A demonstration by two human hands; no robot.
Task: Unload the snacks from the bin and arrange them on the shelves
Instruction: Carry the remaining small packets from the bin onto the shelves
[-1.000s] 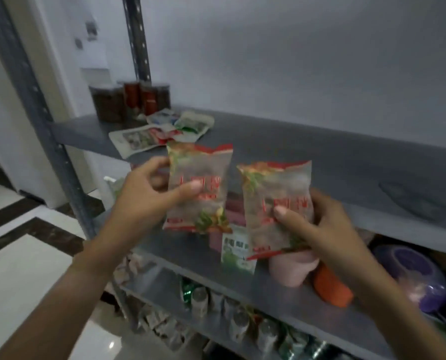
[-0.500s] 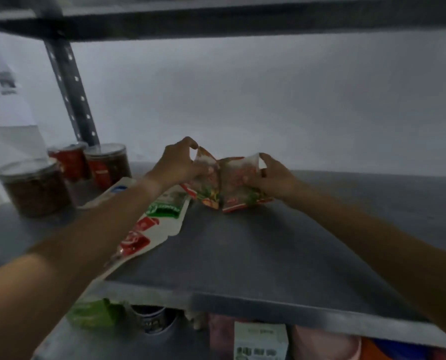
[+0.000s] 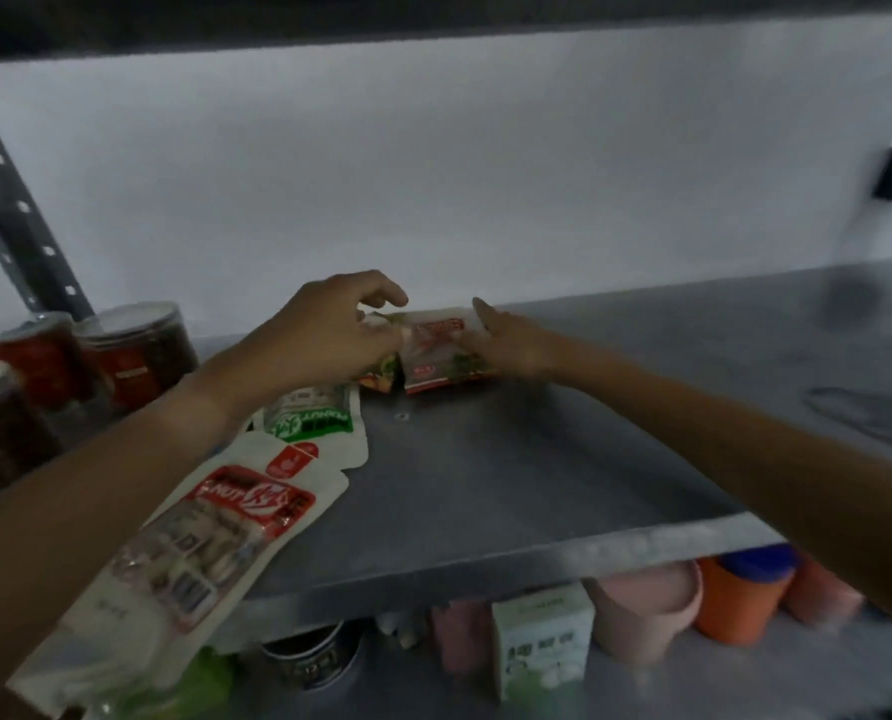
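A: What's the biggest thing here?

B: The grey metal shelf (image 3: 511, 475), running across the view, with a white wall behind it and a perforated upright post (image 3: 12, 210) at the far left

A: And on it?

B: At the near left, a long white snack pouch with a red label (image 3: 210, 532) lies flat, partly over the front edge. Just beyond it lies a white pouch with a green label (image 3: 319, 423). Three clear jars with dark contents (image 3: 121, 350) stand at the far left

A: Where are the snacks being placed?

B: Two small red-and-green snack packets (image 3: 436, 356) sit side by side on the shelf toward the back, touching each other, just right of the green-label pouch

A: The hands?

B: The left hand (image 3: 329, 335) has its fingers curled, fingertips pinching the left packet's top edge. The right hand (image 3: 511, 340) lies with fingers straight and together against the right packet's right side; it is blurred, so I cannot tell whether the thumb grips

A: Below?

B: On the lower shelf stand a small white-and-green carton (image 3: 542, 641), a pink cup (image 3: 646, 610) and an orange cup (image 3: 735, 605)
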